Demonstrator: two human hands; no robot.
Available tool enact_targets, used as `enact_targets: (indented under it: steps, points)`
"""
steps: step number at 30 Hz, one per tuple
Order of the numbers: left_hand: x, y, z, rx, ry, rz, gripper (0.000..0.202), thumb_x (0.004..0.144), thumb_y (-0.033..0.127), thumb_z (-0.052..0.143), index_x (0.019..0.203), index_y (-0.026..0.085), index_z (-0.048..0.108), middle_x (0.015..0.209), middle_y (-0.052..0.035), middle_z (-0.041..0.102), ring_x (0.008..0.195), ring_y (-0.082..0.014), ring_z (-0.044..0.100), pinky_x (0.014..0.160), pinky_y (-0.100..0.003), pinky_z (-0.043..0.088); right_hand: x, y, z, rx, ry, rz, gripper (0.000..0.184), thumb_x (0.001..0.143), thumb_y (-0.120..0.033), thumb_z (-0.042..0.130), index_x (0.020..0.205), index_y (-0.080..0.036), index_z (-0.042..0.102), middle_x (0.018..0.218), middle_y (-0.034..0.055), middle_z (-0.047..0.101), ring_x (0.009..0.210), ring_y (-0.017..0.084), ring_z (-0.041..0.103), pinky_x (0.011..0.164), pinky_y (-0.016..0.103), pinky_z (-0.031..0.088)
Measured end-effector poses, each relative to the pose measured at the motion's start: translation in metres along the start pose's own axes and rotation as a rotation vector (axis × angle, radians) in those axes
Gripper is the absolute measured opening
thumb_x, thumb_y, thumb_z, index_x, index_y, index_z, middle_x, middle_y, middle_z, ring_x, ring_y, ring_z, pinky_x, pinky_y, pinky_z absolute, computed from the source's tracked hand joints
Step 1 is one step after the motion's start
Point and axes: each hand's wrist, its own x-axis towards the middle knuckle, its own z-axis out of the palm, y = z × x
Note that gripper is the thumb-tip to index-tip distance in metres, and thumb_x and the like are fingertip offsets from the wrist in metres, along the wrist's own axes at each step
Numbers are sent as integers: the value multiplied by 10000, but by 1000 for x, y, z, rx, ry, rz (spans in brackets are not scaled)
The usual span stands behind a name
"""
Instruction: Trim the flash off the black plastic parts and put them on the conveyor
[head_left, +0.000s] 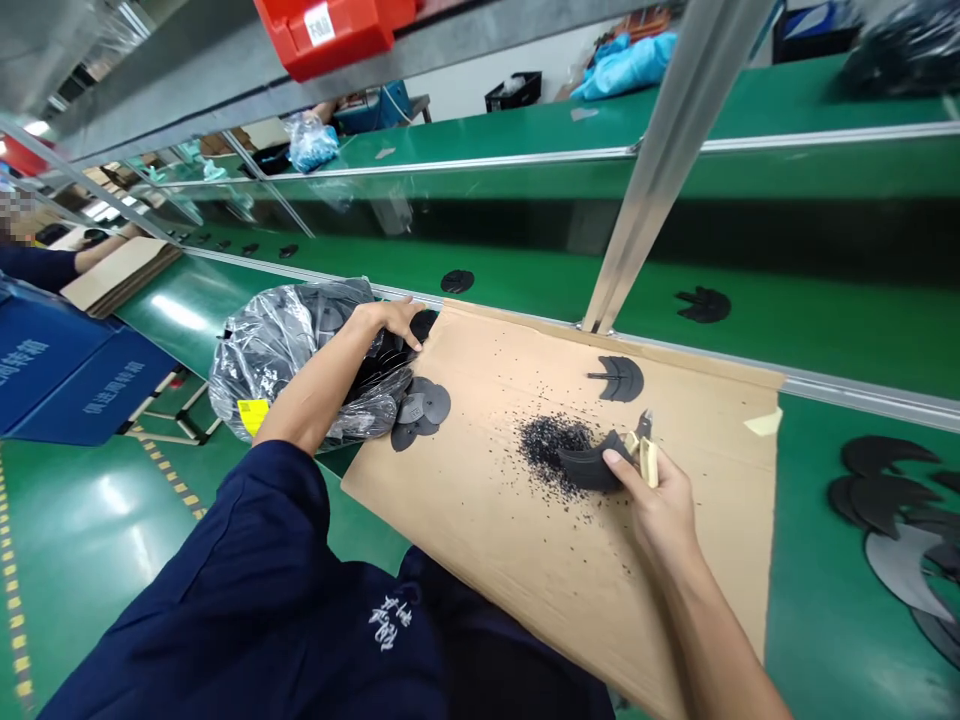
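My right hand (pixel 664 505) is closed on a curved black plastic piece (pixel 592 468) pinched under the thumb. The same hand also holds a pair of cutting nippers (pixel 646 445) with pale yellow handles, its metal jaws pointing away from me. Beneath the piece lies a heap of small black scraps (pixel 551 440). My left hand (pixel 396 318) rests at the mouth of a clear plastic bag (pixel 277 330) full of flat black parts, its fingers spread beside a black part (pixel 424 325). Several round black parts (pixel 421 408) overlap below the bag's opening.
Brown cardboard (pixel 697 560) covers the bench before me, with another black part (pixel 621 379) on it. Black crescent pieces (pixel 892 480) are piled at right. Beyond a metal post (pixel 660 160), black parts lie on the green belt (pixel 540 285). A co-worker's arm (pixel 105 250) shows at left.
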Motion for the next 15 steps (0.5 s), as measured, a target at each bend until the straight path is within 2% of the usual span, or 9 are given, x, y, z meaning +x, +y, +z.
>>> enact_targets:
  steps: [3, 6, 10, 12, 15]
  points:
    - [10, 0, -4, -37, -32, 49, 885, 658, 416, 792, 1464, 174, 518, 1496, -150, 595, 1345, -296, 596, 1087, -344, 500, 2, -1, -1, 6, 11, -13, 483, 619, -583, 888, 910, -227, 740, 917, 40, 735, 847, 218, 677, 806, 377, 590]
    - [4, 0, -5, -32, 6, 47, 797, 693, 386, 759, 1433, 176, 547, 1453, -143, 631, 1315, -293, 611, 1069, -345, 505, 5, 1, -3, 7, 26, -15, 481, 609, -579, 897, 883, -219, 735, 866, 30, 716, 784, 197, 654, 766, 364, 586]
    - [-27, 0, 3, -1, 72, 57, 598, 807, 375, 696, 1353, 153, 594, 1423, -155, 624, 1314, -307, 599, 1102, -346, 466, 6, 4, -4, 9, 27, 32, 468, 612, -576, 900, 866, -221, 731, 860, 20, 701, 772, 180, 642, 768, 344, 585]
    - [-49, 5, 15, 34, 99, 63, 508, 852, 390, 681, 1299, 157, 617, 1344, -146, 649, 1236, -302, 645, 1065, -344, 489, 6, 5, -4, 8, 28, 33, 478, 612, -584, 896, 882, -224, 736, 869, 26, 701, 781, 186, 643, 755, 344, 588]
    - [-80, 13, 42, 92, 141, 8, 497, 882, 392, 667, 1299, 131, 599, 1288, -172, 651, 1175, -323, 677, 1009, -375, 524, 7, 9, -5, -9, 42, 7, 487, 617, -582, 893, 906, -220, 743, 878, 35, 702, 797, 199, 650, 764, 361, 596]
